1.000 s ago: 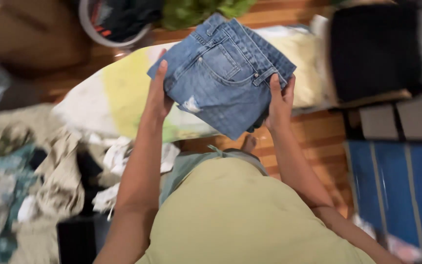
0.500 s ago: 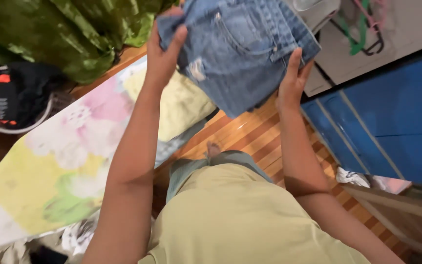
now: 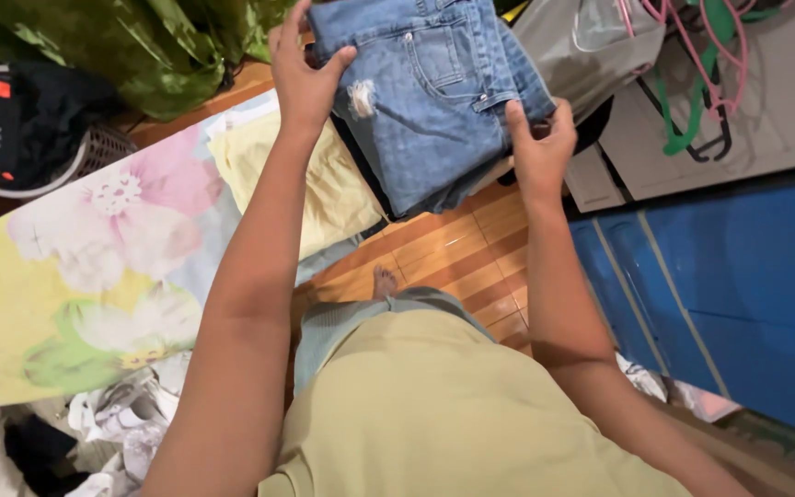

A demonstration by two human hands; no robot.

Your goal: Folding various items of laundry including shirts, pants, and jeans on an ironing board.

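Two big surfaces first: wooden floor (image 3: 457,248) underneath, and a floral sheet (image 3: 94,267) in yellow, pink and green spread across my left side. Blue panel (image 3: 738,285) fills the right. Green shiny fabric (image 3: 131,46) bunched at top left, next to a round basket (image 3: 94,152) holding dark clothes.

Folded jeans (image 3: 434,101) sit up in the air at top centre, above the floor and the sheet's edge. Mid-blue denim, back pocket facing me with visible stitching, one small frayed white rip near the left edge, layers stacked, lower corner hanging down.

My left hand (image 3: 304,78) clamps the jeans' left edge, thumb on top, fingers behind. My right hand (image 3: 537,147) pinches the right edge, thumb over the denim.

Pink and green hangers (image 3: 692,64) at top right.
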